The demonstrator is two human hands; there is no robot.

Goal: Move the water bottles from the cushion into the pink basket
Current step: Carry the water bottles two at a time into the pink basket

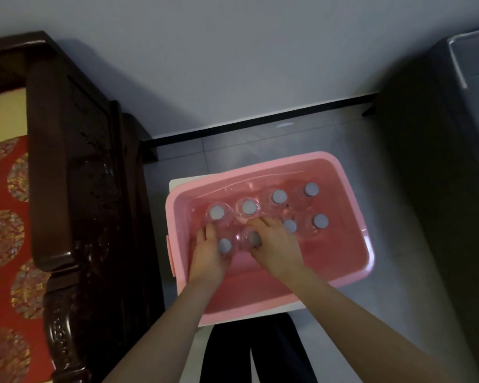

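The pink basket (351, 272) stands on the floor in front of me. Several clear water bottles with pale caps stand upright inside it, seen from above. My left hand (209, 255) is wrapped around the near-left bottle (224, 245). My right hand (277, 244) holds the bottle beside it (254, 239). A back row of bottles (249, 207) stands just beyond my fingers. The red patterned cushion (3, 217) lies at the far left, and no bottles show on the part in view.
A dark carved wooden armrest (67, 175) stands between the cushion and the basket. A dark cabinet (440, 175) rises at the right. A white board (177, 183) lies under the basket. Grey tiled floor (302, 139) and a wall with a black skirting are behind. My dark trouser legs (260, 352) are below.
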